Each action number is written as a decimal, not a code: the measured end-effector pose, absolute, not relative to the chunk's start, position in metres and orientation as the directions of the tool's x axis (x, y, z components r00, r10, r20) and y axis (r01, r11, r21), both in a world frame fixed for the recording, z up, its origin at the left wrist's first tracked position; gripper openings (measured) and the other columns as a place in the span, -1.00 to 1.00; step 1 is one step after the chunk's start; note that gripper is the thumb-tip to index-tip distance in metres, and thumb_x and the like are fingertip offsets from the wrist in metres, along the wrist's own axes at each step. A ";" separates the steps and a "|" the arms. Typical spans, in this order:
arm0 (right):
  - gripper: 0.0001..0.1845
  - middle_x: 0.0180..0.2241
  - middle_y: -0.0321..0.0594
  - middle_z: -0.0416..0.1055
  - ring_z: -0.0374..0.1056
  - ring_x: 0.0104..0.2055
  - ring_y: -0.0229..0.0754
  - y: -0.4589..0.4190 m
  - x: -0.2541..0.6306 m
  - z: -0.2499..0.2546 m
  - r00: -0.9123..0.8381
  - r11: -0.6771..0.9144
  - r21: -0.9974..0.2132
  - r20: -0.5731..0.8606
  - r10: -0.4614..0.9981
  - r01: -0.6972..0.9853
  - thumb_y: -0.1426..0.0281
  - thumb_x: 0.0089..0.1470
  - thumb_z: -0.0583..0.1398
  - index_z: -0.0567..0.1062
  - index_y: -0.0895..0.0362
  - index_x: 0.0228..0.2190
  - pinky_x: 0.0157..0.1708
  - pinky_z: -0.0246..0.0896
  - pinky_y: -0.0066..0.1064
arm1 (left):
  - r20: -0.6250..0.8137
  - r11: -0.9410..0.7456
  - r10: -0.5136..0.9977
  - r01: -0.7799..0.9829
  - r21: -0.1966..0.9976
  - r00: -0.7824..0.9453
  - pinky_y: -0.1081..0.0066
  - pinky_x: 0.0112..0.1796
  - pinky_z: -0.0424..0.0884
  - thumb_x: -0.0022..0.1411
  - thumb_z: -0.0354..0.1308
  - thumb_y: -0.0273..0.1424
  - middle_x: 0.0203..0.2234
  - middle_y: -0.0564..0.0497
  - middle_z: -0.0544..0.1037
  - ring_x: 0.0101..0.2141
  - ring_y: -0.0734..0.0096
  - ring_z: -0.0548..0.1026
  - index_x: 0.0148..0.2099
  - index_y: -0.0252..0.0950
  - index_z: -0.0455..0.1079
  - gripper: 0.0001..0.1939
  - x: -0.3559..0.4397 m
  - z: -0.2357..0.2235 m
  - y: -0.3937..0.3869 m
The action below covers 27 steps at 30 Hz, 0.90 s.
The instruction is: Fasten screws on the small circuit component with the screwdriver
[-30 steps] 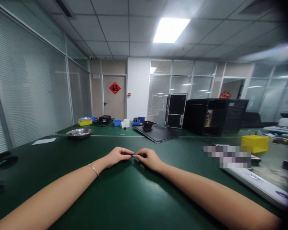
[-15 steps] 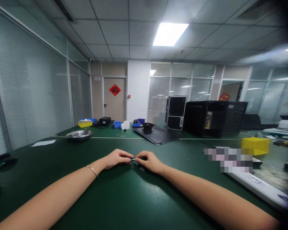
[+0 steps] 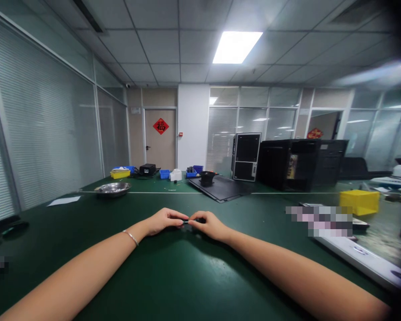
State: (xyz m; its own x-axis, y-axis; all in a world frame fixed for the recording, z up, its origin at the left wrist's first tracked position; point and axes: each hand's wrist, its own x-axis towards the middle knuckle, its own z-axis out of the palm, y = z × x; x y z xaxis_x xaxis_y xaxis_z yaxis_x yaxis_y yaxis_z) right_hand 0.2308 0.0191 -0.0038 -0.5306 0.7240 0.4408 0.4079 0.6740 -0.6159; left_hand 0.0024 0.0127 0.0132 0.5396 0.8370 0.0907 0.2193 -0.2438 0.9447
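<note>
Green-topped table [image 3: 173, 281] in a glass-partitioned office. Left to right: white paper sheet [image 3: 64, 201] at 9 o'clock from the hands, flat on the table; steel bowl [image 3: 112, 189] at 10 o'clock. Left hand [image 3: 163, 221] is closed to a pinch, fingertips on one end of a small dark part [image 3: 189, 221] with a bright metal tip, held just above the table at 12 o'clock from the forearms. Right hand [image 3: 209, 225] pinches the other end, the two hands almost touching; the part's exact kind is too small to tell. Black mat [image 3: 220, 188] at 1 o'clock, black computer case [image 3: 245, 157] beyond it. Yellow box [image 3: 359, 202] at 3 o'clock; white panel [image 3: 361, 261] at 4 o'clock. Versus 0.5 s earlier: same pinch, hands barely shifted; background only slightly displaced in view.
</note>
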 end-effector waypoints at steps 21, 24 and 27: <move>-0.73 -0.21 -0.22 0.59 0.47 -0.14 -0.13 0.029 0.237 -0.013 -0.445 0.659 -0.580 0.487 0.752 0.479 0.23 0.16 0.17 0.61 0.11 -0.28 -0.05 0.27 -0.33 | 0.160 -0.165 0.931 -0.014 0.986 0.327 0.39 -0.25 0.39 -0.06 0.42 -0.46 -0.41 -0.01 0.57 -0.39 0.46 0.52 -0.28 -0.38 0.37 -0.68 0.008 -0.002 0.029; -0.74 -0.20 -0.22 0.59 0.46 -0.13 -0.13 0.027 0.237 -0.012 -0.430 0.668 -0.569 0.512 0.744 0.479 0.24 0.16 0.17 0.61 0.10 -0.28 -0.04 0.27 -0.33 | 0.212 -0.246 0.924 0.070 0.967 0.317 0.42 -0.32 0.34 -0.05 0.41 -0.37 -0.38 -0.01 0.56 -0.41 0.46 0.47 -0.16 -0.38 0.43 -0.61 0.010 -0.002 0.028; -0.75 -0.19 -0.23 0.58 0.46 -0.12 -0.12 0.026 0.237 -0.012 -0.401 0.673 -0.558 0.542 0.738 0.485 0.25 0.16 0.18 0.61 0.10 -0.27 -0.03 0.27 -0.33 | 0.248 -0.295 0.915 0.106 0.950 0.320 0.39 -0.29 0.34 -0.03 0.40 -0.29 -0.35 -0.02 0.56 -0.35 0.39 0.48 -0.01 -0.36 0.40 -0.47 0.013 -0.003 0.026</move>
